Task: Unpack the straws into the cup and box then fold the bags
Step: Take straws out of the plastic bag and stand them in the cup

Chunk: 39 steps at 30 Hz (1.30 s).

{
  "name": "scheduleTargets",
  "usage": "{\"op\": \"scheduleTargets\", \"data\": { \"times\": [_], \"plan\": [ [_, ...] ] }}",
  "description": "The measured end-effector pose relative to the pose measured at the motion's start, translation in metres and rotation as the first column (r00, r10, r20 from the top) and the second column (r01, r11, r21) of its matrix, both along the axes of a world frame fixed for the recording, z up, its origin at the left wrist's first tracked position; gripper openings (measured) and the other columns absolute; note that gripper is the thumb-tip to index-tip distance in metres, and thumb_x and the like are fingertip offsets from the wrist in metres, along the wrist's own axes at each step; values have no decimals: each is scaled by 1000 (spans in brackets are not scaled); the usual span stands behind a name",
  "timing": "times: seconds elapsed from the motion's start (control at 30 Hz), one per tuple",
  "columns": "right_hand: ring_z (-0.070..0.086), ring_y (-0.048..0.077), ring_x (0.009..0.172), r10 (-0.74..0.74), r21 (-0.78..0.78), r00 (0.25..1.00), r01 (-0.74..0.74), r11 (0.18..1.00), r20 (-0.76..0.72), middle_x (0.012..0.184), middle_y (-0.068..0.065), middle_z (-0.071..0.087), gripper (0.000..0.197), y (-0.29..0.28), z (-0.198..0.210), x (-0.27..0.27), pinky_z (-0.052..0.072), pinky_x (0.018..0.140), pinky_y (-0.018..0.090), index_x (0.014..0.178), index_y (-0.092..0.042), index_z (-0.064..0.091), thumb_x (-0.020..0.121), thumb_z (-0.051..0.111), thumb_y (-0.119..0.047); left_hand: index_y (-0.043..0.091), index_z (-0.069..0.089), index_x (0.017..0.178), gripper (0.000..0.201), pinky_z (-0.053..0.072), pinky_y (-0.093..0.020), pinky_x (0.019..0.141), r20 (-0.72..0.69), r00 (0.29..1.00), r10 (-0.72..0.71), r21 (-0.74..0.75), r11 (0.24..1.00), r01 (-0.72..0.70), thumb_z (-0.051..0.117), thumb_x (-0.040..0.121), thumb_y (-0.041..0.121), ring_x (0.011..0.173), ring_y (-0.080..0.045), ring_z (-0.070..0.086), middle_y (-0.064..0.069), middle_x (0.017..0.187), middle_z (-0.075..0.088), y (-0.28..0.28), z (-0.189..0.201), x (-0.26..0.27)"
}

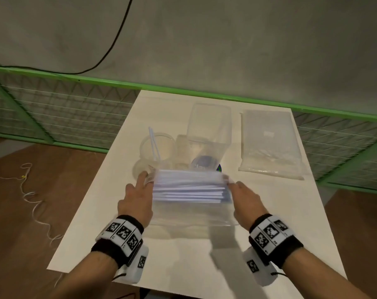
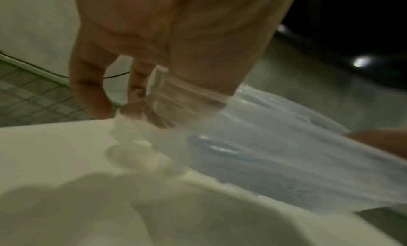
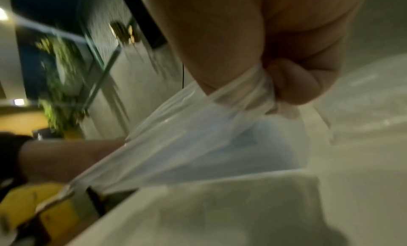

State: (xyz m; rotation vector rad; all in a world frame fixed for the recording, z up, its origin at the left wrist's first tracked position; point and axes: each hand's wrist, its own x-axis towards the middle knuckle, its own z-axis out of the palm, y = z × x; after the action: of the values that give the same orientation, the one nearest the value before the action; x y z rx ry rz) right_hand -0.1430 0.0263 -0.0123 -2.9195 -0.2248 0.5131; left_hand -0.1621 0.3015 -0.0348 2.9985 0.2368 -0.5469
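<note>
Straws (image 1: pixel 188 187) lie crosswise in the clear bag (image 1: pixel 192 212), between left hand (image 1: pixel 135 203) and right hand (image 1: pixel 247 201), each pinching an end, above the table's (image 1: pixel 118 244) near edge.

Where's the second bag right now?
Head view: the second bag lies flat at the table's far right, right of the tall clear box, beyond the right hand.
</note>
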Motion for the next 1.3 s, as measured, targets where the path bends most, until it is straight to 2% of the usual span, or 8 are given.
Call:
{"op": "scheduleTargets", "data": {
  "times": [0.1, 0.4, 0.5, 0.6, 0.7, 0.83, 1.0, 1.3],
  "plan": [
    [57, 35, 105, 20, 29, 997, -17, 999, -81, 121, 8, 46, 77, 17, -11, -8, 45, 87, 38, 154, -21, 13, 87, 45, -1, 28, 7, 157, 84, 49, -32, 85, -62, 998, 10, -75, 997, -14, 48, 90, -3, 119, -27, 39, 11, 163, -11, 9, -14, -2],
    [53, 36, 89, -71, 17, 996, 72, 997, -53, 117, 9, 41, 73, 39, -24, -4, 47, 79, 41, 146, -26, 36, 79, 49, 0, 31, -9, 158, 104, 48, -29, 89, -133, 991, -18, -367, 930, -32, 49, 82, -11, 126, -37, 46, 0, 161, -12, 40, -37, -2],
    [44, 32, 83, 11, -153, 949, 39, 987, 314, 102, 11, 51, 50, 57, -11, -11, 36, 65, 38, 99, -24, 69, 53, 64, -5, 31, -3, 158, 106, 51, -29, 92, -94, 995, -27, -533, 846, -27, 51, 77, -14, 137, -30, 40, 1, 161, -6, 44, -42, -2],
    [53, 31, 77, 215, -26, 896, -223, 975, 389, 87, 6, 56, 28, 98, 3, -19, 38, 59, 36, 75, -21, 65, 49, 65, -10, 29, 10, 157, 102, 41, -28, 108, -19, 1000, 2, -613, 790, -13, 51, 74, -15, 143, -23, 32, 2, 161, 5, 48, -42, -2],
    [59, 36, 90, 385, 115, 903, -410, 905, 189, 102, 11, 58, 31, 140, -13, -13, 49, 71, 40, 101, -11, 66, 72, 59, -6, 24, 13, 157, 103, 26, -22, 115, 52, 999, -14, -653, 756, 45, 52, 71, -15, 148, -15, 24, 5, 161, 12, 46, -43, -4],
    [45, 32, 123, 418, 50, 908, -419, 907, 19, 138, 12, 44, 65, 167, -35, 11, 39, 99, 42, 138, -5, 40, 80, 66, -21, 22, 10, 159, 104, 16, -25, 123, 63, 996, -62, -690, 718, 89, 51, 72, -18, 153, -11, 11, 7, 165, 5, 41, -40, 1],
    [53, 34, 111, 452, -111, 887, -442, 890, 93, 119, 12, 59, 31, 177, -37, 24, 39, 89, 41, 121, -8, 52, 91, 52, -14, 27, 5, 159, 111, 23, -20, 116, 49, 997, -59, -680, 730, 77, 47, 68, -21, 150, -9, 17, 14, 165, -1, 41, -32, 5],
    [55, 35, 106, 512, -207, 859, -496, 843, 24, 110, 13, 61, 23, 175, -38, 26, 39, 86, 40, 109, -7, 64, 91, 51, -10, 30, 10, 158, 111, 33, -28, 116, 75, 996, -48, -697, 712, 87, 47, 67, -21, 148, -11, 25, 15, 164, 5, 49, -34, 1]
  ]
}}
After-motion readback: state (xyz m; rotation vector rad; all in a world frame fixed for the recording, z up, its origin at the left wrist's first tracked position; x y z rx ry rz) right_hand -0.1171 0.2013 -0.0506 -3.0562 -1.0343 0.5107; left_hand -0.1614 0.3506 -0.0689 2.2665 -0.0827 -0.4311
